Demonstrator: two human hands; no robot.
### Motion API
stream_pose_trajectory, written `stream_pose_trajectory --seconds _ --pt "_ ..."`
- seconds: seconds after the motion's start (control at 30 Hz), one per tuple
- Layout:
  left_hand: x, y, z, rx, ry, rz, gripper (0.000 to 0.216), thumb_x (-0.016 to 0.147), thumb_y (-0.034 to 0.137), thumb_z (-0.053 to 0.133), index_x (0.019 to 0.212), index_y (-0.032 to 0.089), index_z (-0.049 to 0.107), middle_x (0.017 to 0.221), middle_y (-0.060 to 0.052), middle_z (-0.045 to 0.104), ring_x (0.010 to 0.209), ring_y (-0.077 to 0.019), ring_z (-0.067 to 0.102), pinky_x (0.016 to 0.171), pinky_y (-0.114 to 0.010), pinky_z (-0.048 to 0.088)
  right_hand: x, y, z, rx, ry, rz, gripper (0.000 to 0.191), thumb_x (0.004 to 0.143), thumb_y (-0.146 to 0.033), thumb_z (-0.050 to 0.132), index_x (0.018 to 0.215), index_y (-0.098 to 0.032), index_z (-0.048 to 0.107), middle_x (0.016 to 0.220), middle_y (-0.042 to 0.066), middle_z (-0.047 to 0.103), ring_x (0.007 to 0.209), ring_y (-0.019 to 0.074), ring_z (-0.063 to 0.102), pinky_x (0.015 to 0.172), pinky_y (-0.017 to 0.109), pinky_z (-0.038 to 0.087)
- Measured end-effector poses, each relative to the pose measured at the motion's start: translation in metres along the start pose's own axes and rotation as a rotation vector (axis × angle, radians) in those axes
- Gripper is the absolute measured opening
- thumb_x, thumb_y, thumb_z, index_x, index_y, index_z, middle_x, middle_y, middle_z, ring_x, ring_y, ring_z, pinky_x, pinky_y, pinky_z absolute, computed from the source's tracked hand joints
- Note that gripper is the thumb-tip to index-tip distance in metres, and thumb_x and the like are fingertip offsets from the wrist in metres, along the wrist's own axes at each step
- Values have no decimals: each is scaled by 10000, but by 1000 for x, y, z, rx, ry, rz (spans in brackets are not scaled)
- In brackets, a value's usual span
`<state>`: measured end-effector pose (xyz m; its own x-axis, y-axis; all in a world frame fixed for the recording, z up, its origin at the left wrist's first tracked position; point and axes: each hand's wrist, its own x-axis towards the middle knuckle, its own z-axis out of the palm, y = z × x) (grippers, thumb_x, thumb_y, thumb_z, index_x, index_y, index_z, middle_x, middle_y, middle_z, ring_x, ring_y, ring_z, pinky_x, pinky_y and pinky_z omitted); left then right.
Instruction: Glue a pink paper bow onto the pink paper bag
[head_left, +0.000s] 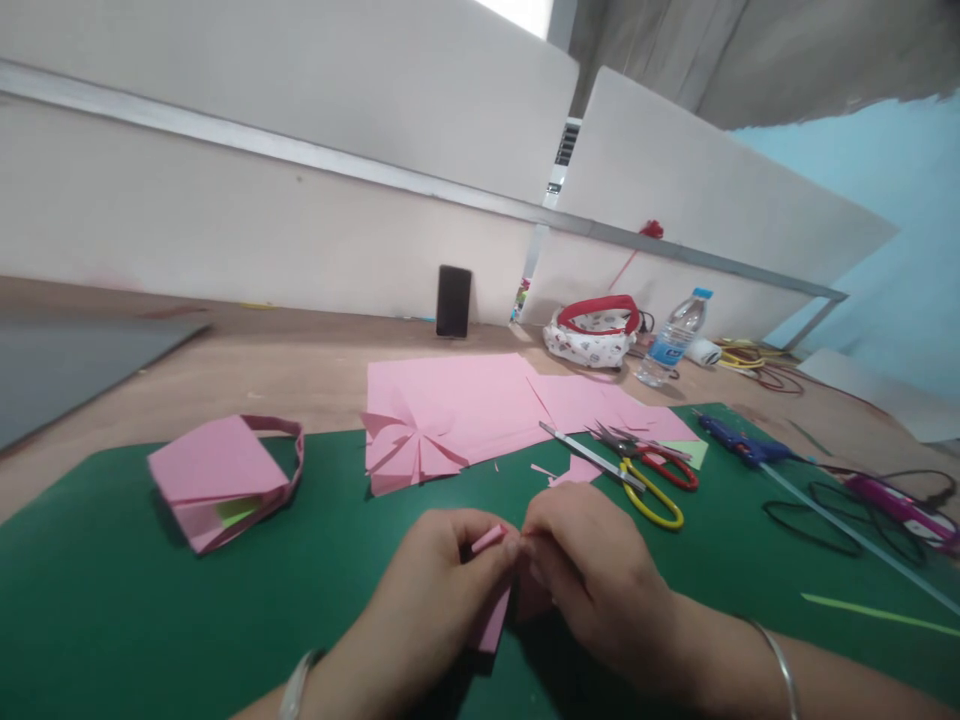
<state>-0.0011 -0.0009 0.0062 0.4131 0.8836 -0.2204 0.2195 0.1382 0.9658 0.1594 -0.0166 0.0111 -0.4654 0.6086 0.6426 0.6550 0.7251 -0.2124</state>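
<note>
Some folded pink paper point(493, 622) is pinched pretty snugly in the fingertips of the left hand point(454, 570) and right hand point(596, 570). Yellow-handled scissors point(627, 467) are parked just past the grip, to its right.

Place: I'd call this a craft workshop, judging by what my camera shows.
Worktop point(262, 372): I see a broad brown surface, partly covered by a green mat point(300, 570).
Craft gear: on the mat I have cut pink paper point(450, 400), scissors point(632, 474) and a blue glue gun point(735, 442).
Panels point(300, 90): plain white boards, a metal rail point(360, 168) running across them, stand behind the worktop.
Wall point(915, 180): off to the right I make out pale blue paint ending raggedly against a bare grey surface point(840, 60).
Belongings: a water bottle point(667, 348), a patterned pouch point(589, 346) and a phone point(453, 301) sit along the back.
</note>
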Motion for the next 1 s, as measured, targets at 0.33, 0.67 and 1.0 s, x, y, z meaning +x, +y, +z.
stream_pose_trajectory --seconds 0.33,0.67,1.0 --pt "6 -11 -1 -217 -35 -71 403 617 562 626 578 178 507 506 59 383 476 -84 301 450 -213 199 3 3 0 33 -2 52 180 899 -118 428 744 -158 511 656 14 537 606 123 459 564 249 355" --pt "3 -11 0 -257 -75 -76 345 558 451 732 595 160 551 507 37 440 465 -85 368 447 -216 256 1 5 0 75 -7 64 156 892 -104 431 761 -170 486 673 10 536 625 124 464 587 250 358" --pt "8 -13 0 -270 -90 -61 318 591 395 710 512 179 490 423 74 372 380 -49 289 384 -201 168 0 6 -3 94 -30 103 134 872 -96 417 782 -167 486 686 8 520 621 120 450 576 240 360"
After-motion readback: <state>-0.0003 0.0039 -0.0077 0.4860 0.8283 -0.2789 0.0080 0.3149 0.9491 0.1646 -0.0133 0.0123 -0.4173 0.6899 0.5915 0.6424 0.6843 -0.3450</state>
